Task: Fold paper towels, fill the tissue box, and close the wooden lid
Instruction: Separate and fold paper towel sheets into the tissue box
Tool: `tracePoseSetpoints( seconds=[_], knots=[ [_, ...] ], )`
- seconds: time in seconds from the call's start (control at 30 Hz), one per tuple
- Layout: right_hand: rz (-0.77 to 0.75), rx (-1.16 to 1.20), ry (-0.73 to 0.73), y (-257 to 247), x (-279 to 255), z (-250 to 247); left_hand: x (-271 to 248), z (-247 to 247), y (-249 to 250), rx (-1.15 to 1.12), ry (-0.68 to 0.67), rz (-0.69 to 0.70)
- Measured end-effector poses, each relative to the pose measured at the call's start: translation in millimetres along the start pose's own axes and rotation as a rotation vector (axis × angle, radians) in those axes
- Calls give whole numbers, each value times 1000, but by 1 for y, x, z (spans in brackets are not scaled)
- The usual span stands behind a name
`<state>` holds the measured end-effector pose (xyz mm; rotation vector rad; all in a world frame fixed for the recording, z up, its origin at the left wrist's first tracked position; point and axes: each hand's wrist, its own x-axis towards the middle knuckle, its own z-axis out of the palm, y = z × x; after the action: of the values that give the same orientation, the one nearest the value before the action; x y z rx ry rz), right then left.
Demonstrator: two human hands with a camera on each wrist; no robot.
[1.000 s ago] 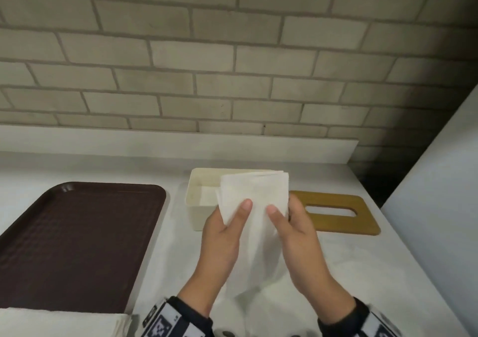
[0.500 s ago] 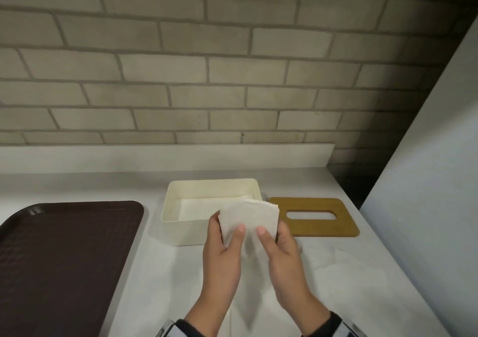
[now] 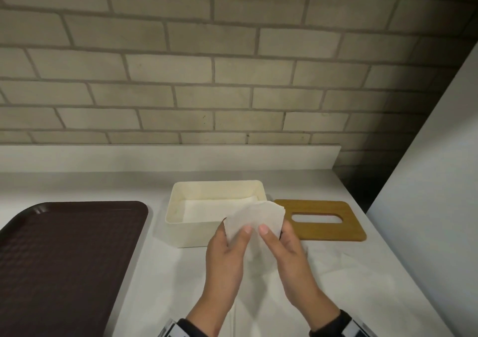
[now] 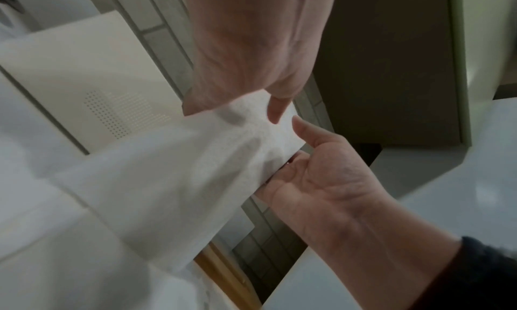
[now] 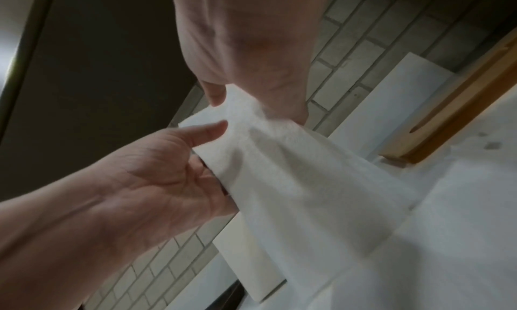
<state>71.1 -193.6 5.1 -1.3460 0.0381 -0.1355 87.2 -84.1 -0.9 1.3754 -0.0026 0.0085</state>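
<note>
Both hands hold a white paper towel (image 3: pixel 254 216) up by its top edge, just in front of the right front corner of the cream tissue box (image 3: pixel 181 233). My left hand (image 3: pixel 239 235) pinches it from the left and my right hand (image 3: pixel 273 233) from the right, thumbs nearly touching. The towel's lower part hangs down onto the counter. A folded white sheet (image 3: pixel 214 207) lies inside the box. The wooden lid (image 3: pixel 323 232) with its oval slot lies flat right of the box. The wrist views show the paper towel (image 4: pixel 181 171) (image 5: pixel 293 182) bunched between the hands.
A dark brown tray (image 3: pixel 64 259) lies on the white counter (image 3: pixel 362 298) left of the box. A brick wall (image 3: pixel 232 91) with a low white ledge runs behind. A tall white panel (image 3: pixel 439 181) stands along the counter's right side.
The hands have brought the towel down from in front of the box's opening to its right front corner, and the thumbs have drawn closer together. The head view has tilted up.
</note>
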Motion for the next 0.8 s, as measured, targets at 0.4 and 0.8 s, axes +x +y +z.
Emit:
tracePoseSetpoints(
  seconds=[0.4, 0.8],
  knots=[
    [49, -541, 85, -45, 84, -17, 60, -60, 37, 149, 323, 15],
    [57, -1294, -177, 15, 162, 22, 129, -72, 11, 1183, 17, -112]
  ],
)
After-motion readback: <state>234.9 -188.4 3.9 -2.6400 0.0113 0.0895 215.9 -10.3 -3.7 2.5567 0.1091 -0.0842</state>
